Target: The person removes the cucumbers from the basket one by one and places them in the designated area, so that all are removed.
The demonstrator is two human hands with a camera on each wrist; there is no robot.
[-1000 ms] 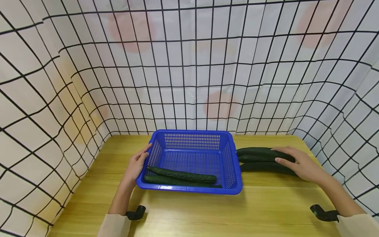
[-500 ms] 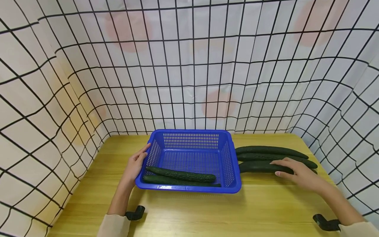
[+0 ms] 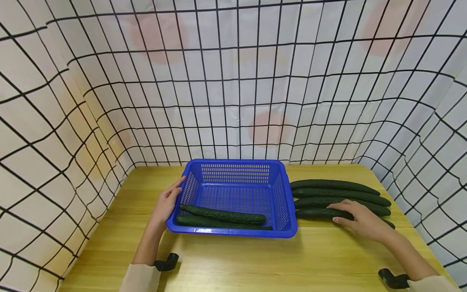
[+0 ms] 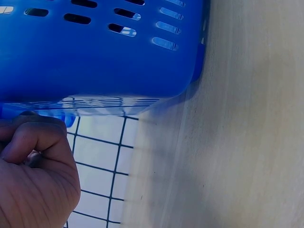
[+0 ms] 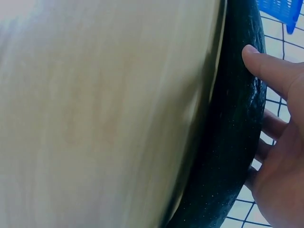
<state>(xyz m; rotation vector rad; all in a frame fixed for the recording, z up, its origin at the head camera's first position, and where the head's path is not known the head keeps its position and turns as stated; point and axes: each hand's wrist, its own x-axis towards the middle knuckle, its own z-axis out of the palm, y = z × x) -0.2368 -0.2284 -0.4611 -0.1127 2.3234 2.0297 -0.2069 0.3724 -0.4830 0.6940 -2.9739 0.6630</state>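
Note:
A blue perforated plastic basket [image 3: 233,232] stands mid-table, with two dark green cucumbers [image 3: 226,215] lying along its near side. My left hand [image 3: 165,209] grips the basket's left side, thumb at the rim. In the left wrist view that hand [image 4: 40,171] has curled fingers beside the blue wall [image 4: 104,61]. Right of the basket, several long cucumbers [image 3: 335,185] lie side by side. My right hand [image 3: 359,221] holds the nearest cucumber [image 3: 314,213]. The right wrist view has the thumb on top of this cucumber [image 5: 232,114] and fingers behind it, partly hidden.
The wooden table [image 3: 233,267] bears everything. White cloth walls [image 3: 208,93] with a black grid rise behind it and at both sides. A black wrist device [image 3: 167,262] sits at the left cuff, another black device [image 3: 393,278] at the right.
My right hand has come toward me, from the back cucumbers to the nearest one. The cucumbers on the right now lie spread in a row. The left hand keeps its place.

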